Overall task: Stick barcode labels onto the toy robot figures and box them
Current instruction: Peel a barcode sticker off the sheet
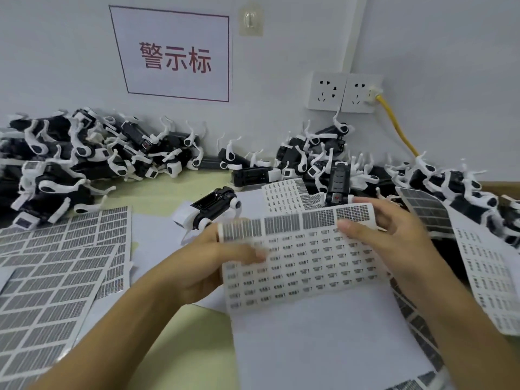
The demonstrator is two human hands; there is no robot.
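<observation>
Although both hands are busy with a label sheet [304, 260], the work looks barely under way, as far as one can judge. The left hand [213, 260] pinches the sheet's left edge, thumb on top, and the right hand [394, 235] grips its far right corner, thumb pressed on the printed face; the far edge is curled back toward the person, showing a row of barcodes. No label is visibly peeled free, though blur makes that uncertain.

One toy robot figure [208, 211] lies alone on the worktop [157, 192] just beyond the left hand, apart from the rest and probably next in line. A large heap of figures [78, 156] fills the far left, and another heap [332, 159] runs along the wall to the far right. Whether any carry labels cannot be told, and no box is plainly in view, so labelling and boxing seem to remain almost entirely.

Free room is tight. Spare barcode sheets [56, 277] cover the near left, more sheets [489, 282] overlap at the right, and white paper [323, 342] lies beneath the hands. The only open lane runs straight ahead to the lone figure.
</observation>
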